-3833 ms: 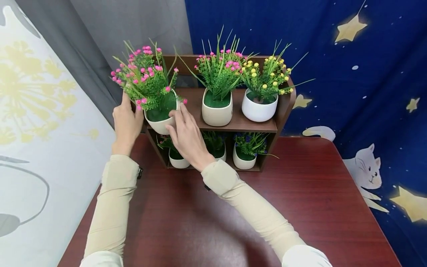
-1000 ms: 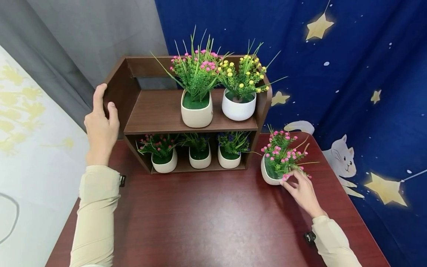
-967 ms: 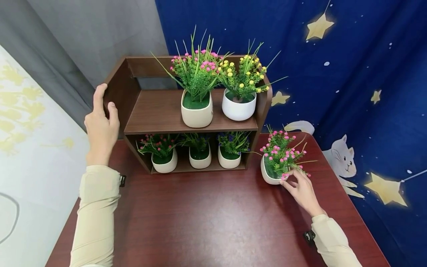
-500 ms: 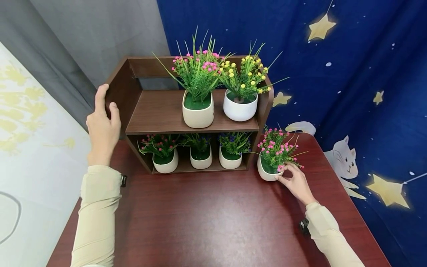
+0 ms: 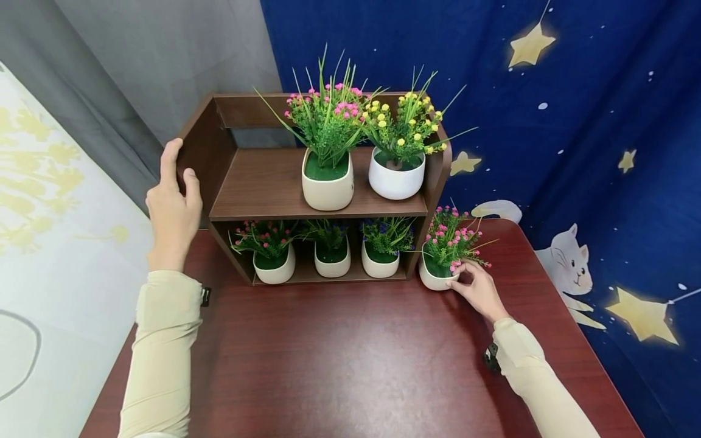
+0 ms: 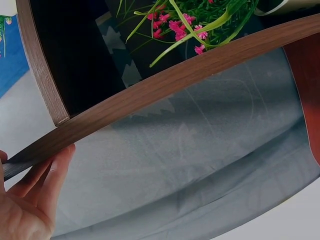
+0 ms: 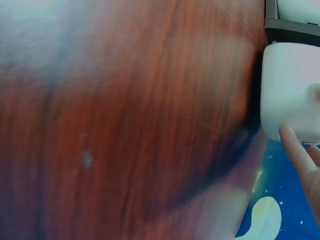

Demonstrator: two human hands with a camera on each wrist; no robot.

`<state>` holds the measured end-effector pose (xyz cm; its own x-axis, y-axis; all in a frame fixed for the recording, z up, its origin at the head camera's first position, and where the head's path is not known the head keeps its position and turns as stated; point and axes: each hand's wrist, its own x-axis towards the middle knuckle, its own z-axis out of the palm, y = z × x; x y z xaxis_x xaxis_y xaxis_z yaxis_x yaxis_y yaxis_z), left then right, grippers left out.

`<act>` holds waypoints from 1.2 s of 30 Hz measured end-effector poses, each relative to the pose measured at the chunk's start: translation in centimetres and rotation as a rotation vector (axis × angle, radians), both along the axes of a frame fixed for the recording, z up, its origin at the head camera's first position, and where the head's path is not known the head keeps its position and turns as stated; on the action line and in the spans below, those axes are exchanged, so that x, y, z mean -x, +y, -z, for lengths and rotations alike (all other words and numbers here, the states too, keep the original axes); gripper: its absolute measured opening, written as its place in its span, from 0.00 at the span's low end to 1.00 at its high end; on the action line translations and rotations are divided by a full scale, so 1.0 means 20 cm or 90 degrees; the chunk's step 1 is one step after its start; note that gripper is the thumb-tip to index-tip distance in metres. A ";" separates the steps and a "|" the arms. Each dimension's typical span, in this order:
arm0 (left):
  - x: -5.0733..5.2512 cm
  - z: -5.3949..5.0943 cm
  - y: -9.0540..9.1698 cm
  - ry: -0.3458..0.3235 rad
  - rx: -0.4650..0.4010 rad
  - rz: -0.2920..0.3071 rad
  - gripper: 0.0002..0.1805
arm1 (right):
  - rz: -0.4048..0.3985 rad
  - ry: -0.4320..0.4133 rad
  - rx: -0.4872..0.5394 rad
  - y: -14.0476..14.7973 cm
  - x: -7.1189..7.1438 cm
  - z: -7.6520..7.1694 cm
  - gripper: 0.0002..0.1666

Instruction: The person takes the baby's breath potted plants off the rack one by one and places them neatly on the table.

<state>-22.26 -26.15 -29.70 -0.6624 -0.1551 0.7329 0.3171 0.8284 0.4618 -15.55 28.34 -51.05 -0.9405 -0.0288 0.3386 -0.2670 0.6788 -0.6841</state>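
Note:
My left hand (image 5: 173, 213) grips the left side panel of a brown two-tier wooden shelf (image 5: 256, 188). In the left wrist view the fingers (image 6: 59, 170) lie along the outside of that panel, with the thumb mostly out of frame. On the table to the right of the shelf, a pink-flowered potted plant (image 5: 435, 282) stands upright close to the right side panel. Its pot is cream-coloured, and my right hand (image 5: 479, 291) holds it at the front right, thumb on the front. The right wrist view shows the same pot (image 7: 287, 85) beside the shelf's corner (image 7: 292, 26).
The upper tier bears a pink-flowered plant in a beige pot (image 5: 328, 193) and a yellow-flowered plant in a white pot (image 5: 397, 182). Below sit three smaller potted plants, the leftmost pot (image 5: 276, 272) with pinkish-red flowers. Curtains hang behind the dark red table (image 5: 328, 353).
The pink-flowered plant went from the upper tier's left end to the table at right, then moved left toward the shelf with my right hand. My left hand shifted from the plant to the side panel.

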 end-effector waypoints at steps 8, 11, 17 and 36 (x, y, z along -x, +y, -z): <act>0.00 0.00 0.00 0.001 0.005 -0.004 0.25 | 0.003 -0.023 0.014 -0.02 0.10 0.00 0.13; 0.00 0.00 0.00 0.000 0.002 0.001 0.25 | 0.003 -0.027 0.018 -0.03 0.14 0.01 0.13; 0.00 0.00 0.01 0.008 0.002 0.001 0.25 | 0.001 -0.060 0.026 -0.04 0.20 0.02 0.13; 0.00 0.00 0.00 0.012 0.001 -0.002 0.25 | -0.028 -0.111 0.345 -0.11 0.17 -0.07 0.30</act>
<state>-22.26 -26.10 -29.72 -0.6482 -0.1555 0.7454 0.3230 0.8304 0.4541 -18.89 26.13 -49.68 -0.9855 0.0655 0.1565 -0.1397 0.2101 -0.9677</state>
